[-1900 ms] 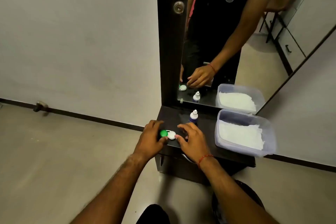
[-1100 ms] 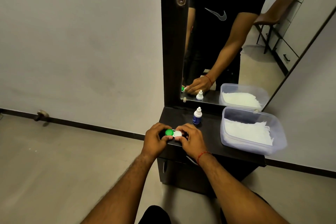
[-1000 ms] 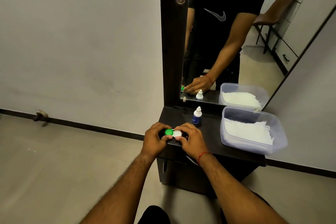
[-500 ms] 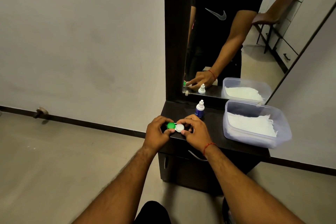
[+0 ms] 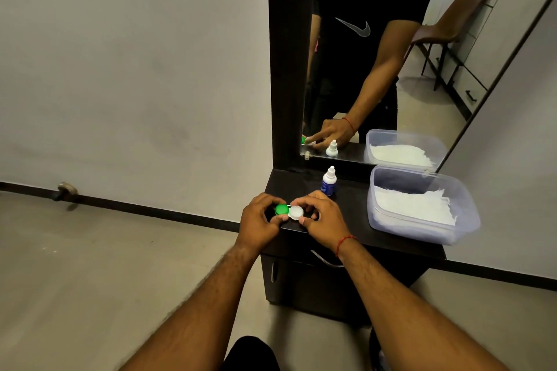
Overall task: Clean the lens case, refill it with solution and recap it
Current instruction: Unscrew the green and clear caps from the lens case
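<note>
Right, I have the lens case (image 5: 288,211) at the front edge of the dresser top (image 5: 352,208), and both hands are on it. My left hand (image 5: 260,220) is curled round the end with the green cap (image 5: 281,209), thumb and fingers pinching it. My right hand (image 5: 324,215) is curled the same way round the white cap (image 5: 296,213). Both caps look seated on the case, so by my reading I'm right at the start and nothing is opened yet. I can't tell from here whether either cap is loosened.

Everything is left to do: caps off, wells wiped, solution in, caps back on. The solution bottle (image 5: 329,181) stands upright just behind my right hand, apart from it, white nozzle cap on, looking untouched. The plastic tub (image 5: 470,214) sits well to the right with white tissues (image 5: 413,208) lying inside.

Quick count: one lens case, two caps (one green, one white), one bottle, one tub. The tissues are a layered heap, too overlapped to count. The mirror (image 5: 376,54) behind doubles the bottle, the tub and my right hand, so I'm not counting those twice.
</note>
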